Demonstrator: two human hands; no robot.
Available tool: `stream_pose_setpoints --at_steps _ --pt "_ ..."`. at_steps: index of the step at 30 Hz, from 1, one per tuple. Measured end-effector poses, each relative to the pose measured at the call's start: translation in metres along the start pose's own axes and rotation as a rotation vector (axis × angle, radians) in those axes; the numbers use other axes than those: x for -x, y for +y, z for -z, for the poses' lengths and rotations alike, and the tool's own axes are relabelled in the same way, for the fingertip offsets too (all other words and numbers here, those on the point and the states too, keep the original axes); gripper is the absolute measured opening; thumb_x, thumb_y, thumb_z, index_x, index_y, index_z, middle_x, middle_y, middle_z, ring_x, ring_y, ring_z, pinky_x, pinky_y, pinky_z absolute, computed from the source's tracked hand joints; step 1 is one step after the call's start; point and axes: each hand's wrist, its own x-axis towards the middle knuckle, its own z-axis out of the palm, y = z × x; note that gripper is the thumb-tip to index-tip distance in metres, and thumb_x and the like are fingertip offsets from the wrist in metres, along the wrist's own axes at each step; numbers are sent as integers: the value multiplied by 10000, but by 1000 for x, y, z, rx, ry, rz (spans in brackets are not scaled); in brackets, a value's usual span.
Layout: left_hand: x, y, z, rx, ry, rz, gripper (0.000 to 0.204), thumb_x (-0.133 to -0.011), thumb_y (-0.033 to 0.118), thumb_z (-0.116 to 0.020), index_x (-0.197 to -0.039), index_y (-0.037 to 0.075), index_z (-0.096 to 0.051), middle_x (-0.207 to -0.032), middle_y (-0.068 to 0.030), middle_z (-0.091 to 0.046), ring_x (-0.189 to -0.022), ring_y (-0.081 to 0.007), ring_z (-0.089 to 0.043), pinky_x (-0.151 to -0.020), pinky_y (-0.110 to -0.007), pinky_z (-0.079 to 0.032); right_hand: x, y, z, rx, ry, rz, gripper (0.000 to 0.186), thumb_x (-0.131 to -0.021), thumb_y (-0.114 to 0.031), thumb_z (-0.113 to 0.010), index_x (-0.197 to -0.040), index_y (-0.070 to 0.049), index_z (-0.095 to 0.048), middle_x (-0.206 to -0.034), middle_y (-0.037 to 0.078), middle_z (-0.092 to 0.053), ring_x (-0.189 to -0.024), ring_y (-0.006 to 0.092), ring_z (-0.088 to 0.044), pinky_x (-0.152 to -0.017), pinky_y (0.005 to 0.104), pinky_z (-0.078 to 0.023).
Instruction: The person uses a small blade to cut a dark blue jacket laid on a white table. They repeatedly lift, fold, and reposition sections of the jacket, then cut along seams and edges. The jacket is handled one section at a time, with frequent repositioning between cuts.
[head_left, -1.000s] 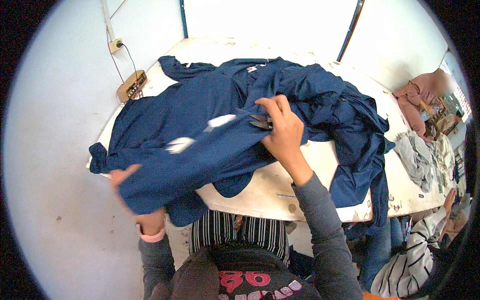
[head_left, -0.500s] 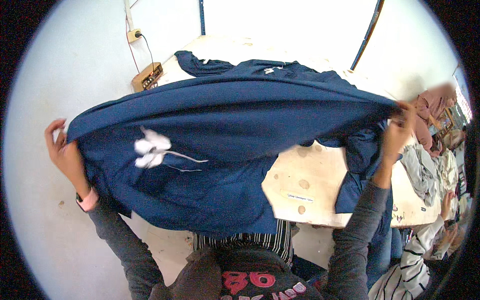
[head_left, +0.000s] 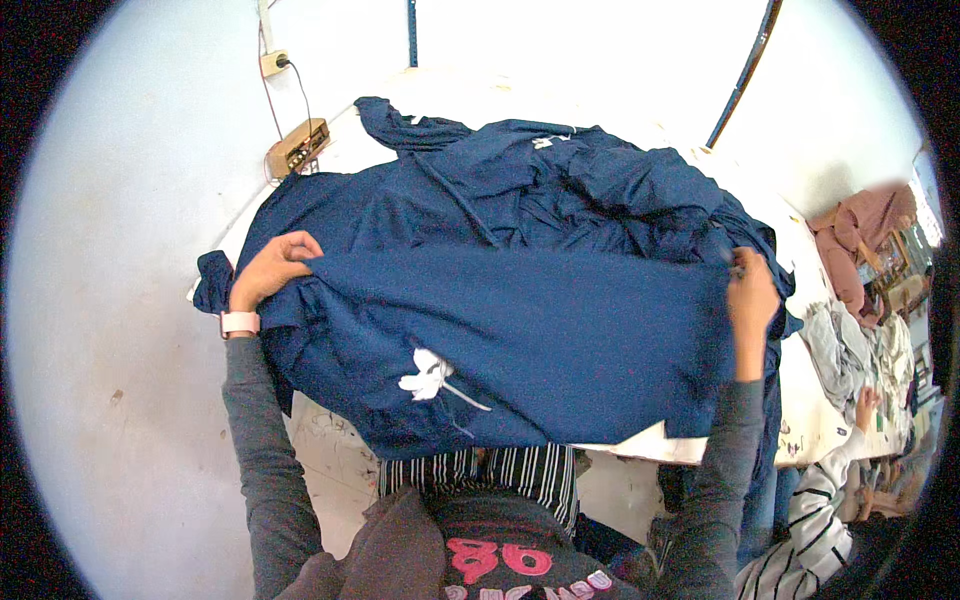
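A navy cloth garment [head_left: 530, 310] is stretched between my two hands over the near part of the table. My left hand [head_left: 275, 265] pinches its upper left corner, with a pink band at the wrist. On the other side, my right hand [head_left: 750, 285] grips the upper right corner. A white cloth tag [head_left: 428, 374] with loose strings lies on the front of the garment, low and left of the middle. Behind it spreads a crumpled heap of navy garments [head_left: 480, 170], with another small white tag [head_left: 550, 141] on top. The garment's lower edge hangs toward my lap.
A wooden box with wires [head_left: 299, 148] sits at the table's far left, below a wall socket [head_left: 275, 63]. To the right lie pale garments [head_left: 838, 335] on the table [head_left: 800, 400]. A person's striped sleeve [head_left: 825, 500] and another person in pink [head_left: 860, 245] are there.
Both hands have come down and closer together, lowering the garment from a raised spread onto the table. The garment now covers the bare wooden patch, and its white tag has shifted right and down.
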Motion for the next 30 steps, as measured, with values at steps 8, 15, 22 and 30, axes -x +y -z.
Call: stream_pose_setpoints --at_steps 8,15,22,30 --pt "15 2 -2 -98 27 -79 207 -781 4 -660 -988 13 -657 -965 -30 -681 -913 -112 -635 -861 -242 -493 132 -218 60 -635 -483 549 425 -727 -504 -810 -737 -139 -594 -731 81 -596 -598 312 -604 -536 440 -466" --pt "22 14 -3 11 21 -36 220 -777 -55 -652 -989 -2 -681 -931 -29 -708 -846 -84 -651 -808 -212 -512 208 -248 55 -347 -416 729 306 -673 -219 -750 -876 -136 -537 -869 63 -511 -620 218 -608 -591 365 -411" --pt "36 20 9 184 -228 98 85 -890 89 -748 -935 24 -716 -863 42 -693 -761 -23 -597 -716 -186 -474 115 -161 83 -635 -598 128 354 -726 -55 -761 -1046 -119 -625 -896 95 -738 -835 319 -728 -704 420 -555" --pt "35 45 -13 336 -312 -43 247 -940 290 -748 -890 52 -705 -781 102 -607 -704 10 -506 -656 -163 -395 56 -91 69 -1218 -693 -226 247 -879 -236 -767 -967 -79 -598 -872 -59 -540 -830 66 -473 -789 213 -373"
